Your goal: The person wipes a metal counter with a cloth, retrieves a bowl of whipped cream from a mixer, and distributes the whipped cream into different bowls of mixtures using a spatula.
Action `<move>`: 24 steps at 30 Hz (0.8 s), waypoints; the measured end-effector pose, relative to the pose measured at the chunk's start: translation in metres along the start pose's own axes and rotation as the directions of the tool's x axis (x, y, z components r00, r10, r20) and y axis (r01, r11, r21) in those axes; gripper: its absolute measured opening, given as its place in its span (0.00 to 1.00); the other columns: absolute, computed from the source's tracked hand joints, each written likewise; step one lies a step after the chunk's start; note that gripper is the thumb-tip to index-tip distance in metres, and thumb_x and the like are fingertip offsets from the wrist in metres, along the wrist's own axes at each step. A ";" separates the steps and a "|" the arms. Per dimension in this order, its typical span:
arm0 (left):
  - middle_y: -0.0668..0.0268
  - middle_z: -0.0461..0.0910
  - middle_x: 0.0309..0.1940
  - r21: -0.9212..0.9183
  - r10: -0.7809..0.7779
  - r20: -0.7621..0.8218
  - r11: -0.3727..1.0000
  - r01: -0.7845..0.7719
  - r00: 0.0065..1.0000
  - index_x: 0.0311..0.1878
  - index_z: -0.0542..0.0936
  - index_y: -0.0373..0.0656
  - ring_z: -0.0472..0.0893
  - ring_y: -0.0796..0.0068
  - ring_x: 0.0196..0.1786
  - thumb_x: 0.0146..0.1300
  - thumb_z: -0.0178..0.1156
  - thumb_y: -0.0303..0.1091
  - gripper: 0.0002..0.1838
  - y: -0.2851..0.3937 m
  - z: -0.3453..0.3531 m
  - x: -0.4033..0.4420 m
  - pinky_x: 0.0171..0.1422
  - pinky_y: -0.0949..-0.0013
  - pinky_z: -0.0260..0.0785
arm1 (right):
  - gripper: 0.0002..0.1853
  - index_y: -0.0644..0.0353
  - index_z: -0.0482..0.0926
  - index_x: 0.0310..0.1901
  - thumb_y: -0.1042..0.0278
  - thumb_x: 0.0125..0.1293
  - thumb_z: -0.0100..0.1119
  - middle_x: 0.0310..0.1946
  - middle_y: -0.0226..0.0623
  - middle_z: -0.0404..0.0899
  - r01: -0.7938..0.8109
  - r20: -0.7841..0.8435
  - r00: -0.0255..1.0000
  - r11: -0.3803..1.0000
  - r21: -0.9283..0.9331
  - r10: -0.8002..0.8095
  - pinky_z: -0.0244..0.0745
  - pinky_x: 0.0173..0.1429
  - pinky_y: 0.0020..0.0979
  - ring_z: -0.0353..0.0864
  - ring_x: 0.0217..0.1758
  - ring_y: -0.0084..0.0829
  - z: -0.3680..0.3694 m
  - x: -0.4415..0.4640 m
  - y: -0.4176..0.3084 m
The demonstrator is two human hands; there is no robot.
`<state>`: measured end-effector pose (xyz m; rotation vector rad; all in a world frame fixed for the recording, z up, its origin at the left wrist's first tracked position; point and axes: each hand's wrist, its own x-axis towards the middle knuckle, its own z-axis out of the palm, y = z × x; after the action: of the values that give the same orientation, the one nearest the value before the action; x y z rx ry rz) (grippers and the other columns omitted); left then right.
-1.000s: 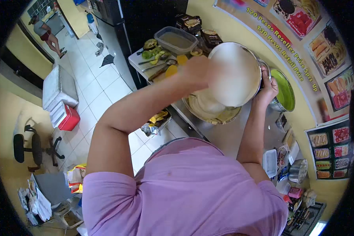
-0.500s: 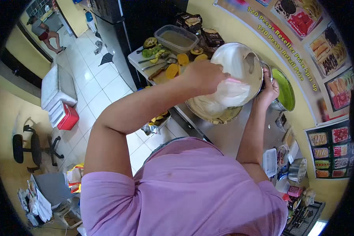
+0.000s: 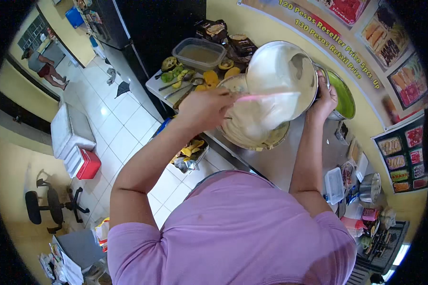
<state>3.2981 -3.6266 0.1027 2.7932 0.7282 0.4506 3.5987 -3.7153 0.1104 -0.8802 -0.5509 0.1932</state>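
- A pink-handled spatula [image 3: 254, 98] is being gripped in the left hand [image 3: 204, 108], its fingers closed around the handle end; the right hand is being kept apart from it.
- The spatula is being extended rightward from the left fingers, its long axis being set crosswise over the mouth of the tilted mixing bowl [image 3: 309, 95]. The left hand is being placed nearer to it. Blade contact with the cream is not being shown clearly, owing to blur.
- The tilted bowl is being held up at its handle side by the right hand [image 3: 324, 99], fingers curled and nearly closed; the exact finger placement cannot be told.
- White cream [image 3: 271, 64] is being carried on the bowl's inner wall and is being directed over the lower basin [image 3: 257, 147], in which a pale yellowish mixture [image 3: 240, 128] is being contained.
- A green mixture [image 3: 343, 95] is being contained in a metal pot [image 3: 338, 116] just beside the right hand.
- Cut mango pieces [image 3: 210, 78] and an avocado half [image 3: 169, 63] are being kept near a clear plastic tub [image 3: 199, 59], beyond the left hand.
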 end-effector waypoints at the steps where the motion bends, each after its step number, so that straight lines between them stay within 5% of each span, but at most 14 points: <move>1: 0.67 0.80 0.46 -0.035 -0.022 -0.111 0.999 0.018 0.994 0.58 0.79 0.61 0.82 0.57 0.39 0.66 0.55 0.38 0.17 -0.006 -0.003 0.003 0.43 0.58 0.77 | 0.04 0.68 0.82 0.32 0.78 0.63 0.62 0.37 0.42 0.86 0.039 0.020 0.999 0.999 0.024 -0.039 0.77 0.43 0.25 0.84 0.36 0.24 -0.004 0.005 0.006; 2: 0.67 0.80 0.45 -0.069 -0.047 -0.221 0.997 0.033 0.974 0.58 0.79 0.61 0.82 0.57 0.39 0.66 0.55 0.38 0.17 -0.011 -0.007 0.007 0.43 0.57 0.77 | 0.04 0.68 0.82 0.32 0.78 0.63 0.62 0.36 0.42 0.86 0.078 0.041 0.996 0.996 0.051 -0.080 0.78 0.43 0.25 0.84 0.36 0.24 -0.007 0.007 0.010; 4: 0.67 0.80 0.43 0.007 -0.117 -0.184 0.993 0.120 0.976 0.56 0.80 0.61 0.82 0.56 0.38 0.65 0.56 0.37 0.16 -0.015 -0.009 0.011 0.42 0.57 0.77 | 0.03 0.68 0.82 0.33 0.78 0.63 0.62 0.36 0.42 0.86 0.056 0.016 0.998 0.998 0.020 -0.056 0.77 0.43 0.25 0.84 0.36 0.24 0.000 0.003 0.000; 6: 0.66 0.79 0.35 -0.009 0.041 -0.160 0.999 -0.043 0.986 0.54 0.81 0.60 0.81 0.57 0.34 0.61 0.58 0.35 0.17 -0.017 0.004 0.002 0.35 0.56 0.75 | 0.04 0.69 0.83 0.34 0.77 0.63 0.62 0.36 0.42 0.86 0.039 -0.009 0.999 0.999 -0.009 -0.039 0.77 0.43 0.25 0.84 0.35 0.24 0.004 0.002 -0.004; 8: 0.65 0.79 0.35 -0.016 0.044 -0.103 0.999 -0.046 0.994 0.53 0.81 0.60 0.81 0.57 0.34 0.62 0.57 0.36 0.16 -0.009 0.002 -0.003 0.35 0.56 0.75 | 0.06 0.70 0.83 0.38 0.76 0.63 0.62 0.37 0.42 0.86 0.039 -0.003 0.999 0.999 0.000 -0.039 0.77 0.44 0.25 0.84 0.36 0.25 0.002 0.005 -0.004; 10: 0.69 0.81 0.44 -0.033 0.058 -0.132 0.998 -0.062 0.990 0.58 0.80 0.63 0.83 0.59 0.38 0.64 0.58 0.35 0.18 -0.015 -0.006 0.000 0.40 0.58 0.77 | 0.06 0.70 0.83 0.39 0.76 0.63 0.61 0.37 0.41 0.86 0.056 0.007 0.998 0.998 0.003 -0.056 0.78 0.45 0.26 0.84 0.37 0.26 0.001 0.009 -0.003; 14: 0.70 0.83 0.47 -0.027 -0.068 -0.278 0.998 0.062 0.958 0.61 0.78 0.66 0.84 0.61 0.42 0.66 0.58 0.35 0.21 -0.043 -0.021 0.025 0.45 0.61 0.78 | 0.08 0.71 0.83 0.42 0.77 0.63 0.61 0.38 0.42 0.85 0.018 0.000 1.000 0.999 -0.027 -0.018 0.79 0.48 0.29 0.85 0.40 0.29 -0.005 0.012 -0.006; 18: 0.64 0.82 0.51 -0.107 -0.082 -0.253 0.993 0.057 0.964 0.61 0.78 0.59 0.83 0.59 0.47 0.67 0.58 0.37 0.19 -0.060 0.012 0.019 0.50 0.63 0.77 | 0.11 0.72 0.81 0.46 0.77 0.63 0.60 0.41 0.44 0.85 0.003 0.004 1.000 0.998 0.057 -0.003 0.80 0.49 0.32 0.85 0.41 0.32 -0.002 0.013 -0.009; 20: 0.60 0.81 0.45 -0.268 -0.043 -0.233 0.963 -0.022 0.972 0.60 0.79 0.57 0.81 0.53 0.45 0.66 0.56 0.36 0.18 -0.060 0.040 0.013 0.49 0.57 0.74 | 0.03 0.67 0.82 0.30 0.78 0.61 0.64 0.32 0.41 0.85 -0.020 -0.096 0.995 0.991 0.130 0.033 0.77 0.39 0.26 0.83 0.32 0.25 0.009 0.009 -0.017; 24: 0.61 0.81 0.43 -0.423 -0.016 -0.115 0.906 -0.035 0.993 0.59 0.79 0.55 0.81 0.55 0.45 0.65 0.58 0.34 0.18 -0.025 0.045 0.000 0.48 0.59 0.74 | 0.04 0.67 0.81 0.30 0.77 0.61 0.65 0.31 0.40 0.85 -0.026 -0.126 0.991 0.996 0.087 0.037 0.77 0.37 0.27 0.82 0.30 0.25 0.003 0.013 -0.003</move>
<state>3.3021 -3.6111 0.0539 2.3761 0.5574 0.6872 3.6080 -3.7101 0.1194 -0.8129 -0.4070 0.1859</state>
